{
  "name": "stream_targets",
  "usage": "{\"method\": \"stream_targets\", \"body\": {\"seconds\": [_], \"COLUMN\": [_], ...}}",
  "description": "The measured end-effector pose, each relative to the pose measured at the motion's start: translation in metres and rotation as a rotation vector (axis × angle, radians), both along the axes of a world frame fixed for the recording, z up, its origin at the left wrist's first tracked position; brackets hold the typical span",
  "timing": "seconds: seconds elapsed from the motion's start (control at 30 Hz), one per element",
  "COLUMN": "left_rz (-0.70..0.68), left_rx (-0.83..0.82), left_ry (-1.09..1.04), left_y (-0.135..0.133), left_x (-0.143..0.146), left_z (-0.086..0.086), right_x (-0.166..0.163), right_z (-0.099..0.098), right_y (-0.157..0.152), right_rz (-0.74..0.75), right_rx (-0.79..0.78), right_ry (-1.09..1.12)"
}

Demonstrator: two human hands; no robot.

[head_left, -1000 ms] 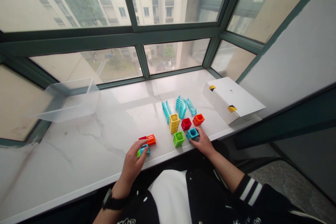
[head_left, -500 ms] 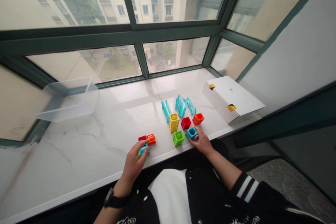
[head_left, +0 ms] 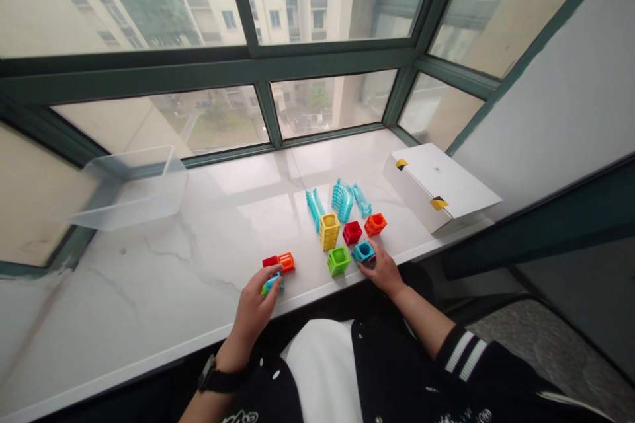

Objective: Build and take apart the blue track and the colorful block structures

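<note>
Blue block (head_left: 362,254), lower centre-right, sits clamped between right hand's (head_left: 384,271) fingers; left hand (head_left: 253,304), lower centre-left, pinches blue-green piece (head_left: 271,284).

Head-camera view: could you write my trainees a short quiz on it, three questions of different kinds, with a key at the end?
1. Multiple choice: which block is the right hand touching?
A) the green block
B) the blue block
C) the orange block

2. True or false: the yellow block stands taller than the red block beside it.

3. Short answer: which hand is nearer the red-and-orange pieces?

Key:
1. B, the fingers are at the side of the blue block.
2. True.
3. The left hand, whose fingers are right beside them.
</note>
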State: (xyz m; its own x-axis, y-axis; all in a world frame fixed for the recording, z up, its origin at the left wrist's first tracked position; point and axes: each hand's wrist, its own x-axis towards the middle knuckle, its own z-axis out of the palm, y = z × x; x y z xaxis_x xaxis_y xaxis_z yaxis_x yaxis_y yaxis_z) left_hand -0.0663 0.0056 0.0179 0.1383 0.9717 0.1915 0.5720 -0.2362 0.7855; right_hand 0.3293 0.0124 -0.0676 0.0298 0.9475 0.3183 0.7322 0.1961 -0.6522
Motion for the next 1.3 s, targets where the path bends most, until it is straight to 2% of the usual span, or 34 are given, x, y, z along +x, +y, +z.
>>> {"method": "stream_targets", "body": {"seconds": [0.13,0.33,0.93,1.07,1.2,1.3], "left_rz": [0.002,-0.008,0.007,0.012,0.024,0.022], "left_rx": [-0.008,-0.020,-0.030,-0.032,-0.031,-0.029], "left_ry": [-0.001,-0.012,-0.031,-0.042,-0.047,-0.052], "left_y": [0.000,0.000,-0.001,-0.002,-0.002,-0.002], "left_x": [-0.002,-0.004,-0.006,-0.006,-0.006,-0.005], "left_z": [-0.001,-0.002,-0.003,-0.002,-0.001,-0.001], "right_x": [-0.002,-0.006,-0.007,-0.005,-0.002,-0.005], "right_z": [-0.002,0.004,0.012,0.028,0.057,0.079], "right_y": [-0.001,-0.002,-0.005,-0.009,-0.006,0.007], "right_rz": [-0.016,-0.049,-0.042,-0.033,-0.039,-0.004], "right_rx": [0.001,-0.038,-0.064,-0.051,0.048,0.052], "right_ry": [0.002,0.023,0.061,0.059,0.019,-0.046]}}
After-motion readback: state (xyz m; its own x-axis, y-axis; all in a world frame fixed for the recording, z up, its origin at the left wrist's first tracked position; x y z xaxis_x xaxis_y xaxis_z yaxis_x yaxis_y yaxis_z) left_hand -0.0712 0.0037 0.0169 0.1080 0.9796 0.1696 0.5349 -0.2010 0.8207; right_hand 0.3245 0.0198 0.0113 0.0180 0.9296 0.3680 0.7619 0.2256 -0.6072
